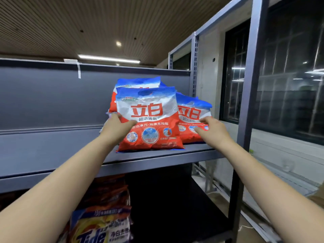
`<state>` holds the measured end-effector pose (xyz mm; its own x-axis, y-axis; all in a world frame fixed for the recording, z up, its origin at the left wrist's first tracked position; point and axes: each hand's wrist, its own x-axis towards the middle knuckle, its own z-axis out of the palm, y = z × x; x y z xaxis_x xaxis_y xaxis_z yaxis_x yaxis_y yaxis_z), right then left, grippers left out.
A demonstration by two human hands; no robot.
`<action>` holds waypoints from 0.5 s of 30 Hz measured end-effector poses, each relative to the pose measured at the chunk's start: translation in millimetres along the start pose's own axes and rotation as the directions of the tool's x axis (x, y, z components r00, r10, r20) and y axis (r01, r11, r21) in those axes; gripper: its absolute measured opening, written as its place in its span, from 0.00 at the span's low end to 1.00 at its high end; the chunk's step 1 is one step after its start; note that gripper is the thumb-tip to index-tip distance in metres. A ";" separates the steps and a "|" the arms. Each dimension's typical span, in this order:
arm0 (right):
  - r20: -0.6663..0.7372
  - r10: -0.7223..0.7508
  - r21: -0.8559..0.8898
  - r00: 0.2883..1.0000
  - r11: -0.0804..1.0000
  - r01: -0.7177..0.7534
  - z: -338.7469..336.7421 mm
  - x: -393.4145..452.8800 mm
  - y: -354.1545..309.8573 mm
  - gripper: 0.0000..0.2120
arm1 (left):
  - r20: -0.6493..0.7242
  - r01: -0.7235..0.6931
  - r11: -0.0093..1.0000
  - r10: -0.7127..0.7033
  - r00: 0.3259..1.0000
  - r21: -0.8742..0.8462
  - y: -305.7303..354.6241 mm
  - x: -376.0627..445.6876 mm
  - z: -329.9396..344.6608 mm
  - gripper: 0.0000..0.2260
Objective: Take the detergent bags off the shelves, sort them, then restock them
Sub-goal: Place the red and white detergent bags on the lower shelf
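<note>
The front detergent bag (pixel 149 120), red, white and blue with big red characters, stands upright near the front edge of the upper shelf (pixel 52 149). The left hand (pixel 116 128) holds it at its left side, thumb across the front and the fingers hidden behind. Just beside it on the right stands a second bag (pixel 192 118) of the same kind, partly covered by the front one. The right hand (pixel 213 131) rests on the face of this bag with its fingers loosely spread; I cannot tell if it grips. A third bag (pixel 136 83) stands behind the front one, only its top showing. On the lower shelf, at the bottom left, is an orange Tide bag (pixel 100 230). The grey post (pixel 252 85) of the rack stands at the right, and dark windows (pixel 289 76) are beyond it.
</note>
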<state>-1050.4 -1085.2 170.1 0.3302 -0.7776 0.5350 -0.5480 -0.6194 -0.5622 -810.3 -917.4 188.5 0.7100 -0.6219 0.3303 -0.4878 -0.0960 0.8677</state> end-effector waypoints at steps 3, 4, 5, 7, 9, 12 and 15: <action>-0.009 0.134 0.011 0.991 0.991 -0.134 -0.8 28.6 27.8 0.29 | -0.184 0.069 0.963 -0.120 0.976 -0.261 7.9 6.2 19.5 0.33; 0.002 0.183 0.058 0.983 0.981 -0.182 -1.0 36.0 33.1 0.29 | -0.239 0.083 0.937 -0.171 0.956 -0.339 9.6 5.9 24.7 0.32; 0.028 0.230 0.123 0.973 0.965 -0.231 -1.0 43.2 37.1 0.29 | -0.285 0.094 0.912 -0.221 0.933 -0.399 8.7 6.7 28.3 0.31; 0.113 0.272 0.259 0.956 0.920 -0.293 -0.5 54.3 39.8 0.24 | -0.326 0.086 0.856 -0.285 0.902 -0.509 2.0 11.4 32.3 0.32; 0.202 0.281 0.371 0.938 0.865 -0.339 0.5 63.6 39.9 0.18 | -0.321 0.096 0.833 -0.313 0.894 -0.546 -8.0 17.4 37.7 0.30; 0.337 0.323 0.487 0.884 0.744 -0.457 0.5 81.0 45.1 0.16 | -0.242 0.131 0.811 -0.318 0.917 -0.570 4.4 -1.7 43.3 0.13; 0.437 0.394 0.471 0.809 0.666 -0.579 0.9 93.4 51.5 0.18 | -0.222 0.118 0.805 -0.297 0.929 -0.582 3.8 -4.9 46.8 0.13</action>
<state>-1047.1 -1189.8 190.5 0.3870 -0.9198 -0.0640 -0.1934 -0.0131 -0.9810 -839.4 -951.1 172.7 0.9171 -0.3763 0.1316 -0.0132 0.3012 0.9535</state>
